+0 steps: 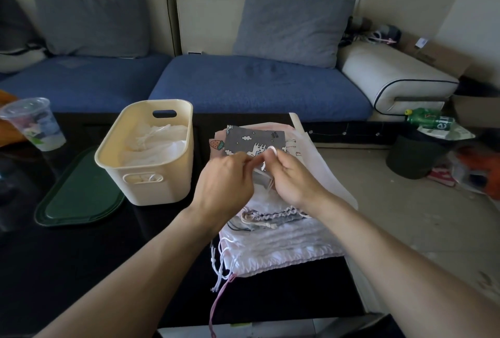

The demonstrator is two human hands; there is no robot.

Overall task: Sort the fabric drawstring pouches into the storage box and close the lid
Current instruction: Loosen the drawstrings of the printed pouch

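Note:
A grey printed drawstring pouch (pixel 254 140) lies on top of a pile of pouches (pixel 284 240) at the right of the dark table. My left hand (pixel 224 178) and my right hand (pixel 292 175) meet over its near edge, and both pinch its white drawstring, a loop of which shows above my right fingers. The cream storage box (pixel 162 191) stands left of the pile with white pouches inside. Its dark green lid (pixel 78 202) lies flat on the table to the box's left.
A clear plastic cup (pixel 32 124) stands at the far left of the table. A blue sofa (pixel 257 86) runs behind it. On the floor to the right are a dark bin (pixel 416 159), a green bottle (pixel 430 118) and litter.

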